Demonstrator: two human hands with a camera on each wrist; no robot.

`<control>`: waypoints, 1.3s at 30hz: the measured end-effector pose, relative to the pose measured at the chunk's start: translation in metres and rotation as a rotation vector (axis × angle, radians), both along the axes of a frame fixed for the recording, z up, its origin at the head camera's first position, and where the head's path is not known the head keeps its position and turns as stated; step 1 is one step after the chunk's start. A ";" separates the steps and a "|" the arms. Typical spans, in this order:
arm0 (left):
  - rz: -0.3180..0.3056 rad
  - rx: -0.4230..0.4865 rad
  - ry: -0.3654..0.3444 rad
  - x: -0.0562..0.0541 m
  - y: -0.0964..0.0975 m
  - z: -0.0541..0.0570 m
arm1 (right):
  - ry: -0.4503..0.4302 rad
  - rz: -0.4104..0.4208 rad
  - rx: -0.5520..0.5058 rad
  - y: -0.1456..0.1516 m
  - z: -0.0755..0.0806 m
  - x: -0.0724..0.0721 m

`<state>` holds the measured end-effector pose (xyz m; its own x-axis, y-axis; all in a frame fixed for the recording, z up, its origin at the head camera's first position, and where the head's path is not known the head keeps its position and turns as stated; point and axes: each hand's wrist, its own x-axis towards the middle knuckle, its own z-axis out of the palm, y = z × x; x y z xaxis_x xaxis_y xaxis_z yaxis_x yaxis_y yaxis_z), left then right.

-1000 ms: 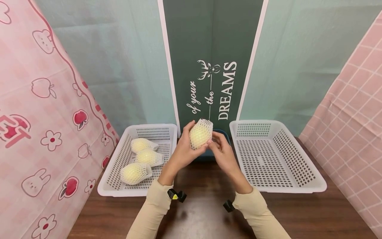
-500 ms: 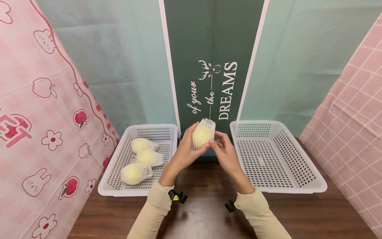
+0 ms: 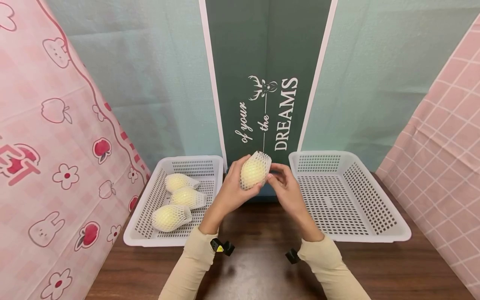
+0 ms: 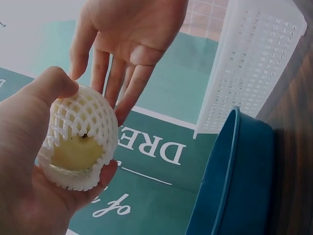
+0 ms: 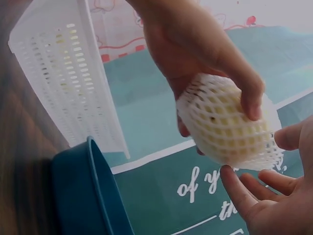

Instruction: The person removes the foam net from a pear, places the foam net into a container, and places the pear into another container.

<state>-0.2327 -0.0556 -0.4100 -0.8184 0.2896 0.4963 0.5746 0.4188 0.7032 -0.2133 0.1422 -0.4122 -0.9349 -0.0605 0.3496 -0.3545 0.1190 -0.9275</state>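
Observation:
My left hand point(image 3: 233, 189) holds a pale yellow pear point(image 4: 78, 152) in a white foam net point(image 3: 258, 166), thumb on one side and fingers on the other. In the left wrist view the pear's bare stem end shows through the net's opening. My right hand point(image 3: 288, 191) is at the net's other end, its thumb and fingertips point(image 5: 229, 171) spread and at or very near the net's edge. Whether they touch it is hard to tell. Several fingers of each hand are hidden in the head view.
A white perforated basket point(image 3: 150, 241) on the left contains three netted pears point(image 3: 168, 218). Another white basket point(image 3: 330, 204) stands on the right. Behind my hands is a blue tub point(image 4: 244, 171), mostly covered in the head view. All stand on a brown wooden table point(image 3: 255, 250).
The netted pear has shifted slightly right and then a little lower, tilting somewhat. My right hand has moved a little to the right, its fingers looser at the net's edge.

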 end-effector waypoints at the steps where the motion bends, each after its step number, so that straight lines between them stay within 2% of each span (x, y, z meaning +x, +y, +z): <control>1: -0.002 -0.004 -0.003 0.000 0.000 0.000 | 0.006 -0.009 -0.006 0.001 0.002 0.000; 6: -0.015 -0.035 -0.021 0.002 -0.002 0.001 | 0.060 -0.065 -0.031 0.008 0.009 -0.003; 10: -0.031 -0.058 -0.046 0.004 -0.004 0.003 | 0.137 -0.106 -0.022 0.015 0.012 -0.006; 14: -0.052 -0.078 -0.082 0.006 -0.006 0.004 | 0.195 -0.077 -0.003 0.020 0.015 -0.008; 20: -0.073 -0.117 -0.120 0.009 -0.007 0.006 | 0.226 -0.018 0.054 0.025 0.021 -0.009; 24: -0.072 -0.137 -0.092 0.008 -0.008 0.004 | 0.203 -0.025 0.139 0.027 0.024 -0.009; 30: -0.087 -0.144 -0.022 0.007 -0.010 0.001 | 0.104 -0.017 0.241 0.027 0.025 -0.010; 35: -0.119 -0.142 0.034 0.007 -0.012 -0.001 | 0.042 0.051 0.284 0.028 0.025 -0.008; 39: -0.128 -0.150 0.044 0.008 -0.013 -0.001 | 0.017 0.110 0.305 0.030 0.024 -0.006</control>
<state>-0.2249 -0.0683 -0.4112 -0.7489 0.4631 0.4739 0.6583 0.4386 0.6117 -0.2196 0.1718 -0.3884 -0.9111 -0.2657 0.3152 -0.3958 0.3505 -0.8488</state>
